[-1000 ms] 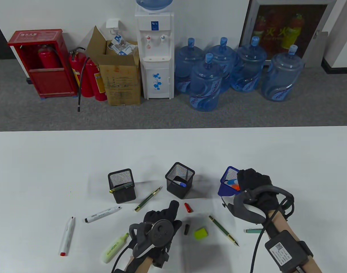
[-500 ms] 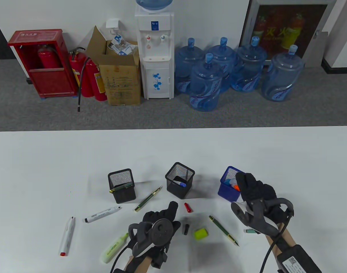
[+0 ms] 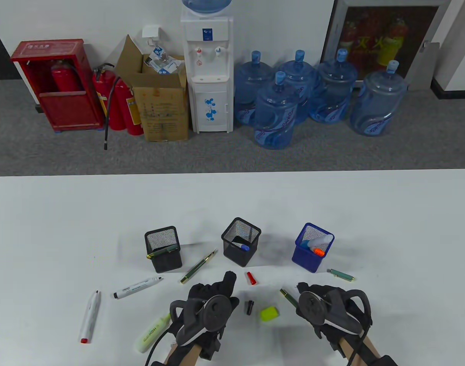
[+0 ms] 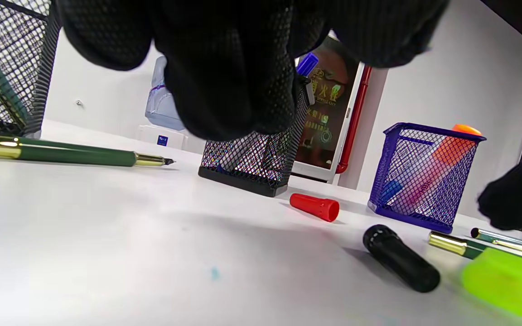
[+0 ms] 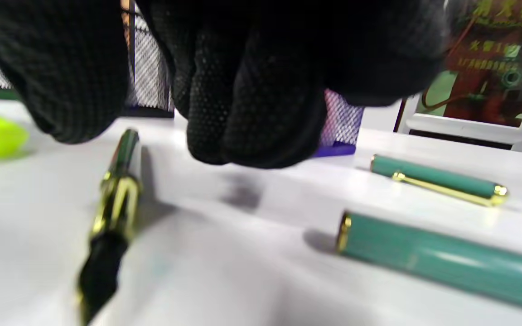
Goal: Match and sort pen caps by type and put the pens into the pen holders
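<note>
Looking down past water jugs [image 3: 278, 110], a dispenser [image 3: 206, 72] and fire extinguishers [image 3: 118, 103] at the back of the room onto a white table [image 3: 64, 213]. Showing, mid-table, a left black holder [image 3: 163, 249], a middle black holder [image 3: 240, 242] and a blue holder [image 3: 312, 248], each already carrying pens. Finding the left hand [image 3: 213, 301] by the near edge, forefinger stretched out, gripping nothing, beside a red cap [image 3: 251, 278], a black cap [image 3: 249, 307] and a yellow-green cap [image 3: 269, 313]. Catching the right hand [image 3: 324, 309] hovering over an uncapped green pen [image 3: 286, 296], with a green cap [image 3: 342, 275] lying off toward the right edge.

Peering from the left wrist: seeing fingers [image 4: 229, 81] hanging loose above the table, pinching nothing.

Peering from the right wrist: seeing fingers [image 5: 252, 113] bunched together, hovering just beside the green pen, not touching it, and spotting a second green cap [image 5: 442, 262] close by. Judging the green pen light, stiff and slick, with a delicate nib; favouring a pinch on the barrel mid-length, away from the nib.
</note>
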Tool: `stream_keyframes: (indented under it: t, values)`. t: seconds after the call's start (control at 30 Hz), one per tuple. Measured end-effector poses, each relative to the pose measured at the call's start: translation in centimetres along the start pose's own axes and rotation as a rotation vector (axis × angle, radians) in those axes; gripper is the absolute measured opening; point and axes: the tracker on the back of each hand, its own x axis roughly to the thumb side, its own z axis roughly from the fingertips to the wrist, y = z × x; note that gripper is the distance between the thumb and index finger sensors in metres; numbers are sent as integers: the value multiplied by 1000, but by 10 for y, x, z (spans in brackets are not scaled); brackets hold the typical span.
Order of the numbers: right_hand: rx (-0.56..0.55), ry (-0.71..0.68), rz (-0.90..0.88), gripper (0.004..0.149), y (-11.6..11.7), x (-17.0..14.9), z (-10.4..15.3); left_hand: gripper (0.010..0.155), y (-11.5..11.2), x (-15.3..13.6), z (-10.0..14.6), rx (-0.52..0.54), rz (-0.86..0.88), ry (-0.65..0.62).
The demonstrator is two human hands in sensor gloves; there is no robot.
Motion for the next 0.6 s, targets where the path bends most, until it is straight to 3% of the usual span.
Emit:
stream_keyframes:
  t: [0.23, 0.5, 0.6]
  values:
    - [119, -3, 73, 69, 5, 18, -10, 66, 4, 2, 1, 24, 2, -8]
    - [126, -10, 124, 64, 4, 29, -13, 65, 0, 7, 2, -2, -20, -25]
    - [66, -12, 125, 63, -6, 26, -14, 65, 0, 10, 2, -2, -24, -33]
